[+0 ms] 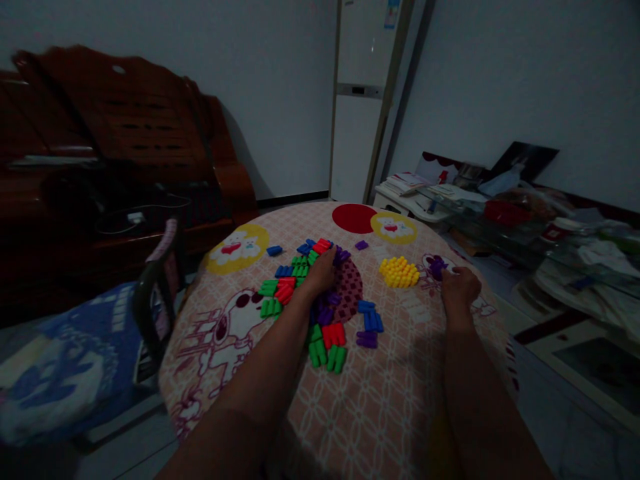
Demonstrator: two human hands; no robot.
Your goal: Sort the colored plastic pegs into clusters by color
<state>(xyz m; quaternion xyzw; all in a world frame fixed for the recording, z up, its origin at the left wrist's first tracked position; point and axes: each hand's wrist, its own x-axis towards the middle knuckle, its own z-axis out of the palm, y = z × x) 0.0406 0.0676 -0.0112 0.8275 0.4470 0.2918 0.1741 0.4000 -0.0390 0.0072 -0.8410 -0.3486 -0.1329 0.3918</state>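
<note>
Purple blocks [437,268] at your right grip [461,288] | left grip [323,272] over pile [300,270] | can't tell either's pinch | likely gathering; next: light pinch

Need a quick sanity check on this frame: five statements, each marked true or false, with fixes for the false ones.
1. The yellow pieces lie between the left hand and the right hand. True.
2. The right hand is at the green pieces. False: it is at purple pieces.
3. The red pieces all lie right of the yellow ones. False: they lie left of them.
4. A wooden bench shows at the left of the view. True.
5. The cloth is plain white. False: it is pinkish and patterned.
</note>
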